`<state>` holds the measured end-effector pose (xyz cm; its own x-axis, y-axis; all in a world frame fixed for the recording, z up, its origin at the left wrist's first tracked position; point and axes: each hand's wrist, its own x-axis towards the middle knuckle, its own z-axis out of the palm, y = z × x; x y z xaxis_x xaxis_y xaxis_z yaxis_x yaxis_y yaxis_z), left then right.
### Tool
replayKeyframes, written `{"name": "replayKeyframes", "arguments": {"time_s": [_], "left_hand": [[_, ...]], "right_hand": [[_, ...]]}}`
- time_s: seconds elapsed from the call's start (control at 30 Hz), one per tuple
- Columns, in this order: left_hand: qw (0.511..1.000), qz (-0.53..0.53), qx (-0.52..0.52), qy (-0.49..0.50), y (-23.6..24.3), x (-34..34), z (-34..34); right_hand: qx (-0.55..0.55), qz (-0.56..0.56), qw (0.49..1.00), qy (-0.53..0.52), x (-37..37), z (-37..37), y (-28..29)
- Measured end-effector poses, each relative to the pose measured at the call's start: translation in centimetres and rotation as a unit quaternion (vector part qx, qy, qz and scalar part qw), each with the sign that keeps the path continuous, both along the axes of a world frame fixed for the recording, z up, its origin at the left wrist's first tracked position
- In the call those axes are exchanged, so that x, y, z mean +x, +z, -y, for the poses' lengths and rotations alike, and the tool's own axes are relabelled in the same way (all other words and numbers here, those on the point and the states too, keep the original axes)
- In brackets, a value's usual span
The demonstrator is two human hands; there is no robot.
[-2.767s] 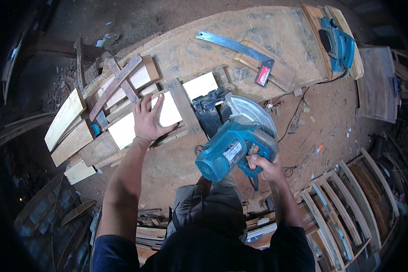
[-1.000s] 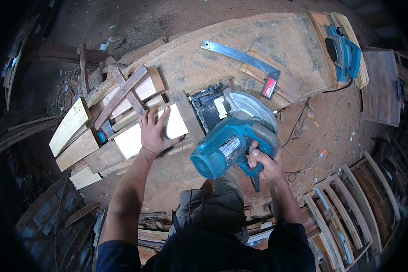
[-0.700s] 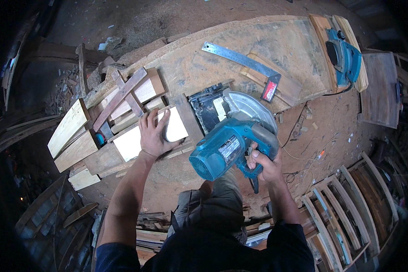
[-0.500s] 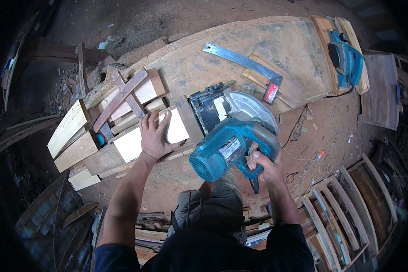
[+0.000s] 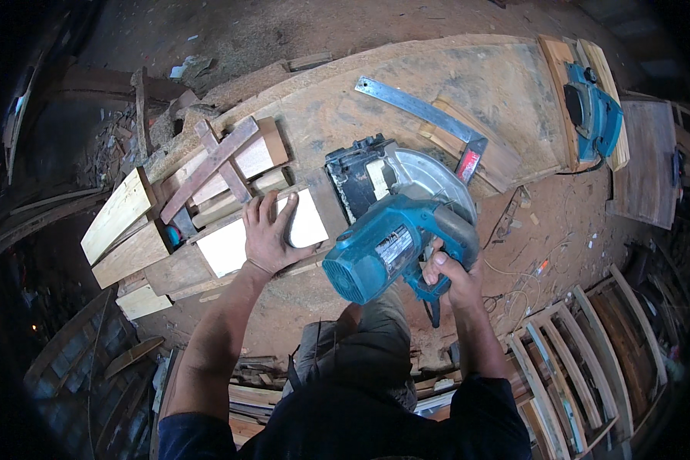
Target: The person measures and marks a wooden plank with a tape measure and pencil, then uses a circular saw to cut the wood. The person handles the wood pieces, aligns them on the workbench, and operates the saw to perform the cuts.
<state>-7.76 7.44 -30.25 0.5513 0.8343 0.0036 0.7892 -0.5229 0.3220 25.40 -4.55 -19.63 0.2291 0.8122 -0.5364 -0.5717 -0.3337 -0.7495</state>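
Observation:
My left hand (image 5: 270, 238) lies with fingers spread across a pale white board (image 5: 218, 253), thumb near its front edge. A darker wooden strip (image 5: 322, 207) separates that board from a teal circular saw (image 5: 368, 253). My right hand (image 5: 456, 276) grips the saw's rear handle. The saw's dark base (image 5: 346, 184) sits on the workpieces, hiding what is beneath it, and its silver guard reaches toward a metal square with a red handle (image 5: 418, 107). Crossed wooden strips (image 5: 215, 161) rest among boards beyond my left hand.
The long workbench (image 5: 322, 100) spans the view. A teal planer (image 5: 594, 119) rests on boards at the far right, with a loose panel (image 5: 640, 199) alongside. Cords trail over the dirt floor (image 5: 552, 230). Curved timber frames (image 5: 590, 337) and wood scraps surround my legs.
The saw has moved forward since the earliest frame, covering the pale piece beyond it, and edged slightly closer to the square. My left hand stays on the board; the view has shifted a little.

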Motion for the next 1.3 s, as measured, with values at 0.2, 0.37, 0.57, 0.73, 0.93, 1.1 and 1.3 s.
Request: {"name": "replayKeyframes", "arguments": {"time_s": [0.2,0.37,0.57,0.73,0.93,1.1,1.3], "left_hand": [[1.0,-0.006,-0.01,0.002,0.3,0.0,-0.1],[1.0,-0.005,-0.011,0.006,0.4,0.0,-0.1],[1.0,0.01,-0.006,0.008,0.2,0.0,-0.1],[1.0,-0.008,-0.022,0.014,0.1,-0.2,0.1],[0.999,-0.015,-0.038,0.015,0.2,-0.3,0.0],[0.998,-0.041,-0.054,0.016,1.1,0.0,-0.4],[0.998,-0.021,-0.044,0.026,0.4,-0.3,0.3]], "right_hand": [[0.011,0.0,1.0,0.008,0.0,-0.9,0.0],[0.014,-0.005,1.0,0.0,-0.1,-1.6,0.0],[0.022,0.013,1.0,0.003,-0.4,-3.0,0.5],[0.026,0.014,1.0,0.003,-0.5,-4.2,0.6],[0.033,0.013,0.999,0.003,-0.5,-6.0,0.3],[0.017,0.001,1.0,-0.002,-0.6,-6.7,0.5],[0.031,0.106,0.994,-0.001,1.2,-7.1,4.3]]}}
